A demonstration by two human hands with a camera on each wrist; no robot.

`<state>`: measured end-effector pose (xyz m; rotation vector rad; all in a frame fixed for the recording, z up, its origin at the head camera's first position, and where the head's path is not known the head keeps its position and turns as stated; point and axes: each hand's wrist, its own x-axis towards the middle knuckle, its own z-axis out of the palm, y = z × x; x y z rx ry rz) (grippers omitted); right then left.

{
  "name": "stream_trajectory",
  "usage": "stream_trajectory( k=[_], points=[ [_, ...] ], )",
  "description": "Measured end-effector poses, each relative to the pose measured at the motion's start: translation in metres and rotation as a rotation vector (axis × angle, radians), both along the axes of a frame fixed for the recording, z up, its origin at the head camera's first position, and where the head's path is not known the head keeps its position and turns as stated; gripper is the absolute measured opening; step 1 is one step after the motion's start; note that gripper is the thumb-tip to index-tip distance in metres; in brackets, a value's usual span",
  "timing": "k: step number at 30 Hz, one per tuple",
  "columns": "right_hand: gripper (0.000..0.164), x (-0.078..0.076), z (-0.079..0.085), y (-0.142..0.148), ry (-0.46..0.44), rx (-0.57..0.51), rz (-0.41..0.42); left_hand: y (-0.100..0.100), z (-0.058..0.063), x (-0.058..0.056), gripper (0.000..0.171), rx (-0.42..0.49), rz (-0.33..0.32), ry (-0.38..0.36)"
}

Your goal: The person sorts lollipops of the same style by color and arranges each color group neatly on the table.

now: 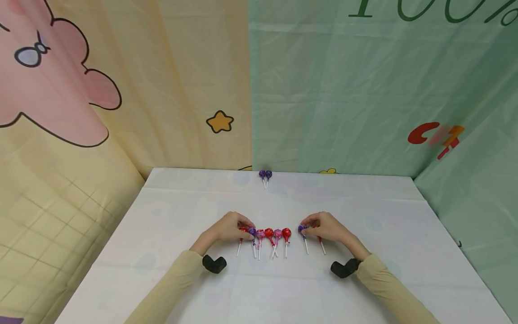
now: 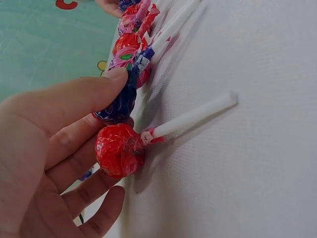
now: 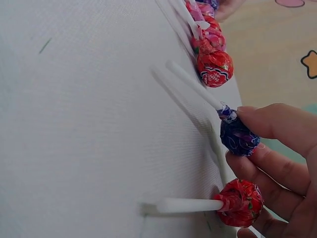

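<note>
My left hand (image 1: 228, 226) pinches a purple-blue wrapped lollipop (image 2: 119, 105) by its head, with the thumb on the near side. Just beside it lies a red lollipop (image 2: 119, 151), its white stick pointing toward me. With thumb and fingers my right hand (image 1: 325, 226) holds another purple-blue lollipop (image 3: 239, 136), its stick angled off the cloth. A second red lollipop (image 3: 241, 203) lies by the right hand's lower fingers. Between the hands, a row alternates pink (image 1: 260, 234) and red lollipops (image 1: 286, 233), heads away from me. Some of their sticks cross.
Two purple lollipops (image 1: 269, 174) lie together at the back edge of the white-covered table (image 1: 194, 198). A printed curtain (image 1: 323, 90) hangs behind and at the sides. Each wrist carries a black device, such as the left one (image 1: 214, 264).
</note>
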<state>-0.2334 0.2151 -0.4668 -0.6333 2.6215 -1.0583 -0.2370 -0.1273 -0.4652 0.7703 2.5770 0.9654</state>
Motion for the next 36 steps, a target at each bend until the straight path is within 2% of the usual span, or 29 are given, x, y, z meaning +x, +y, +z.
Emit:
stream_trajectory(
  k=[8, 15, 23, 28, 36],
  points=[
    [0.031, 0.0, -0.002, 0.002, -0.019, -0.008, -0.063, -0.002, 0.0, 0.001, 0.028, 0.054, 0.05, -0.005],
    [0.032, -0.006, -0.005, 0.003, -0.027, -0.028, -0.119, -0.003, 0.003, -0.003, 0.031, 0.105, 0.164, 0.015],
    [0.032, -0.013, 0.004, -0.001, 0.015, -0.052, -0.173, -0.001, 0.013, -0.019, 0.035, 0.149, 0.212, 0.08],
    [0.03, -0.021, 0.008, -0.002, 0.067, -0.046, -0.229, 0.005, 0.02, -0.029, 0.034, 0.189, 0.263, 0.062],
    [0.031, -0.039, 0.016, -0.003, 0.121, -0.04, -0.212, 0.022, 0.026, -0.049, 0.034, 0.242, 0.292, 0.042]
  ],
)
